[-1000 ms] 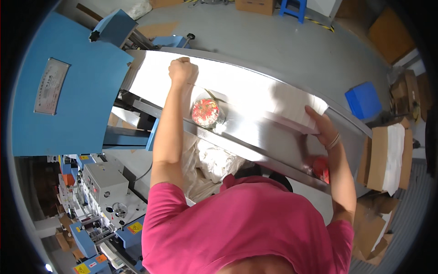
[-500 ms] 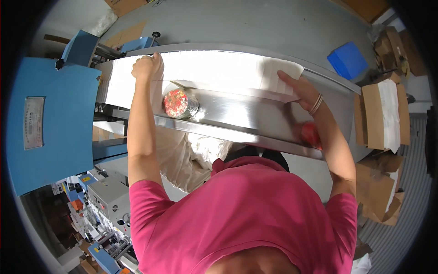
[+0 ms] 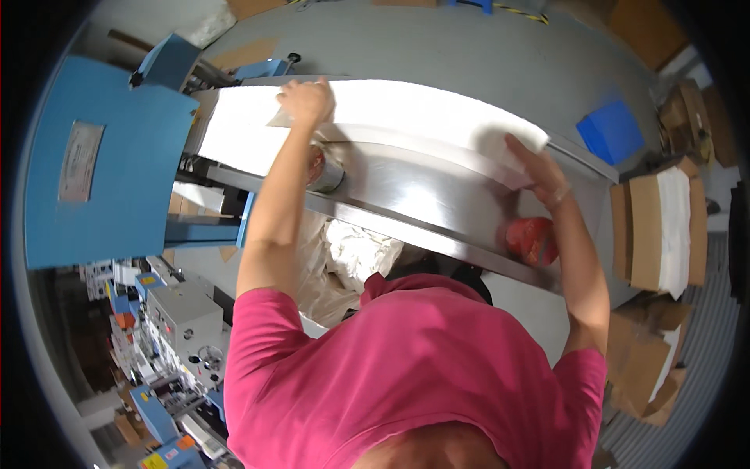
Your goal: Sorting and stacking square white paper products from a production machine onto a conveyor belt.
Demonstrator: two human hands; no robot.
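Note:
A long row of white, paper-like sheets (image 3: 414,109) lies packed along a metal trough (image 3: 406,184). At its left part my left hand (image 3: 307,102) bends over the row, its fingers curled onto the sheets. At the right end my right hand (image 3: 541,172) rests against the last sheets with thumb and fingers stretched out, slightly blurred. A metal can (image 3: 326,173) with a worn red end stands in the trough, partly hidden by my left forearm. Another red, can-like thing (image 3: 531,239) sits near my right forearm.
A blue machine (image 3: 109,164) adjoins the trough's left end. Open cardboard boxes (image 3: 634,234) stand at the right, one with white material inside. A blue bin (image 3: 609,133) is on the floor beyond the trough. A pale bag (image 3: 355,250) hangs below the front rail.
My left hand has moved right along the row, and its forearm now covers part of the can. The right hand stays at the row's right end. The whole view has shifted and turned slightly.

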